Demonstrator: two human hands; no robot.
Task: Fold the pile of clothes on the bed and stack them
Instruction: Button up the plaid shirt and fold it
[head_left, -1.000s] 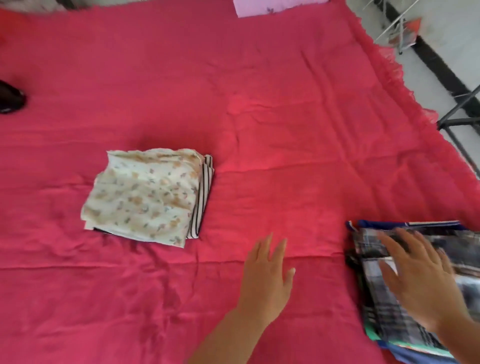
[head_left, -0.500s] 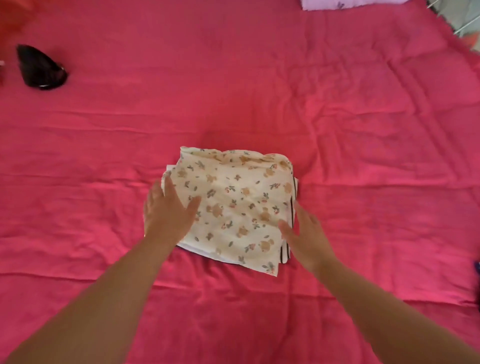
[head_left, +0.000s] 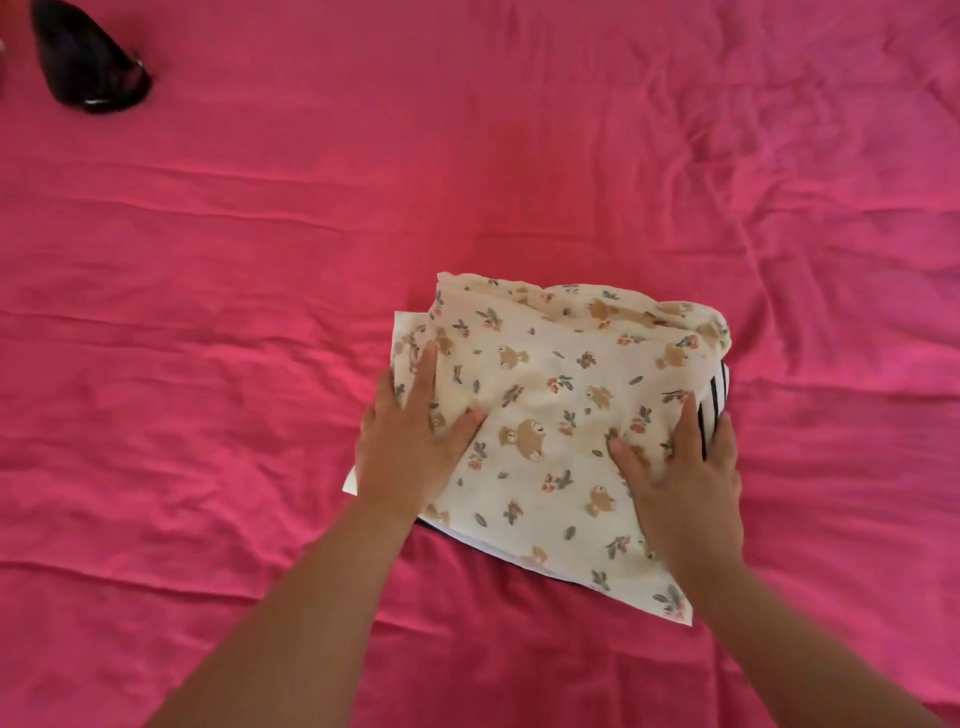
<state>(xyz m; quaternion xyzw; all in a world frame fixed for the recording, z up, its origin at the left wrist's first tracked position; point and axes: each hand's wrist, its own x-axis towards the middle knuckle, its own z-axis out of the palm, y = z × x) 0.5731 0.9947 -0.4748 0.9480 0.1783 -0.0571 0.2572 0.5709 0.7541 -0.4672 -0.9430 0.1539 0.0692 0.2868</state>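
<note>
The left grip (head_left: 410, 447) holds folded stack (head_left: 545, 395); right grip (head_left: 685, 478) too

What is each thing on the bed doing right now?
Bear-print cloth, folded, on top.
Striped cloth, folded, underneath, edge showing.
Left hand, holds the bear-print cloth's left side.
Right hand, holds its right side.
Black object, lying apart, untouched.
Pink sheet, spread, wrinkled.
</note>
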